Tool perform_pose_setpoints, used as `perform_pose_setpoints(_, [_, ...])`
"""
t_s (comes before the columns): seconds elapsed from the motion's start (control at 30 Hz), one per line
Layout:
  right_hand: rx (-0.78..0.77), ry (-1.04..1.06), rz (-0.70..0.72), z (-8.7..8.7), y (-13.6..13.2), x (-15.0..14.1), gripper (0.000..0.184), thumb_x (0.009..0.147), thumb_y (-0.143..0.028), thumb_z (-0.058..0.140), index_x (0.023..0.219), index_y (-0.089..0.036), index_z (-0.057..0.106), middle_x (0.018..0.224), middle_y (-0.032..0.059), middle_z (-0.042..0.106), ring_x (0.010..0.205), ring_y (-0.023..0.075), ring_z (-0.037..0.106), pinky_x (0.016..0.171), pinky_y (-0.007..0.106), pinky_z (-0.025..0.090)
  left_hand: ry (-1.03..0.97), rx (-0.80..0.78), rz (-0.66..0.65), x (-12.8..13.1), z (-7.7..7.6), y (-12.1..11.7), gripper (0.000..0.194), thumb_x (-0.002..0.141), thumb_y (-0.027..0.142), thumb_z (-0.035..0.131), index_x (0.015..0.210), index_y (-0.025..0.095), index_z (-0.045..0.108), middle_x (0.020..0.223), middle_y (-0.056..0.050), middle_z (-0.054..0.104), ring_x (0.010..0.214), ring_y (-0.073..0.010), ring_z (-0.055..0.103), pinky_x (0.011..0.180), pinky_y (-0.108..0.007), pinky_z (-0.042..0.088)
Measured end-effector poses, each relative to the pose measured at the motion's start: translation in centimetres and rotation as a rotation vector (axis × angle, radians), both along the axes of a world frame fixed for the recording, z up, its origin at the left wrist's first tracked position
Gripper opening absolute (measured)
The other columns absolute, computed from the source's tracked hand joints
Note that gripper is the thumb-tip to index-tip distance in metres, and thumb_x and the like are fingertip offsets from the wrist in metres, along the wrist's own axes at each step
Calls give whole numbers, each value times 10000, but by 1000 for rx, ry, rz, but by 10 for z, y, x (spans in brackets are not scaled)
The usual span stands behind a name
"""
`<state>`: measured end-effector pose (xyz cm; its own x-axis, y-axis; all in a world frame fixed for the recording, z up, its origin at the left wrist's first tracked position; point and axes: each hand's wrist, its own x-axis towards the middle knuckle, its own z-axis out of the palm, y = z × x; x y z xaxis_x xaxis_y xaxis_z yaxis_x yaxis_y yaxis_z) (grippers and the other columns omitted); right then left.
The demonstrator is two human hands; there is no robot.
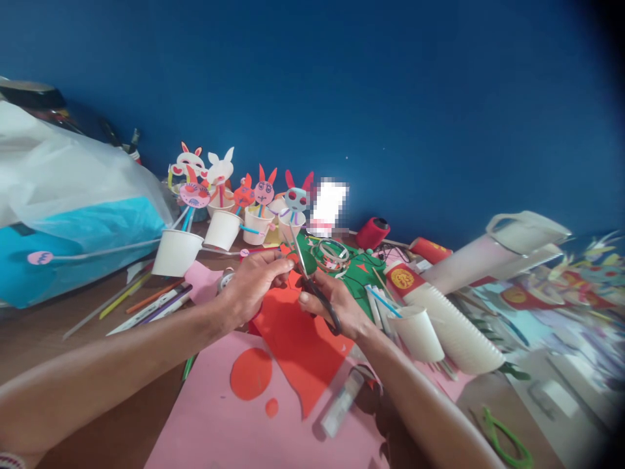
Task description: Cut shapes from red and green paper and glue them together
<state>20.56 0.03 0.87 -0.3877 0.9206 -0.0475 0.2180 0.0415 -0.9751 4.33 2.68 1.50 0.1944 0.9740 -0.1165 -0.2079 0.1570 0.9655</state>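
Observation:
My right hand [336, 303] holds a pair of scissors [319, 294] with black handles, the blades pointing up and away. Pinched in my left hand [256, 283] is a small piece of red-orange paper [294, 280], close beside the blades. Below both hands a larger red-orange sheet [303, 332] with a curved cut edge lies over a pink sheet [195, 417]. On the pink sheet rest a large red-orange circle [250, 373] and a small one [271, 408]. A glue stick [342, 404] lies near my right forearm, slightly blurred.
Several white paper cups [176, 253] at the back left hold paper animal faces on sticks. Markers [149, 309] lie at left, beside a large plastic bag [73, 176]. At right are a stack of cups [459, 329], a cup with a blue straw [420, 332], a pitcher [469, 257] and green scissors [505, 440].

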Motion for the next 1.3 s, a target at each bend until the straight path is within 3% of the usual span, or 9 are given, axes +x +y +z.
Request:
perform_pose_setpoints(0.83, [44, 34, 1, -2, -1, -1, 320, 734, -460, 583, 785, -162, 476, 619, -25, 467, 533, 91, 441, 474, 203, 330, -7, -39, -73, -3, 5, 3, 86, 675, 225, 545, 646, 149, 574, 523, 44, 453, 498, -70, 389, 489, -218, 309])
perform_pose_setpoints(1.13, [-15, 58, -9, -3, -1, 0, 343, 711, -475, 601, 773, -161, 477, 564, -45, 419, 480, 76, 402, 438, 195, 320, 53, -5, -44, -3, 10, 2, 124, 658, 236, 564, 575, 144, 550, 510, 36, 449, 498, -74, 389, 494, -223, 316])
perform_pose_setpoints(1.3, [-43, 83, 7, -1, 0, -1, 372, 702, -491, 603, 802, -156, 475, 554, -48, 421, 467, 72, 393, 445, 203, 335, 111, 27, -37, -4, 9, 2, 122, 673, 257, 567, 658, 147, 616, 549, 22, 498, 538, -84, 422, 526, -227, 335])
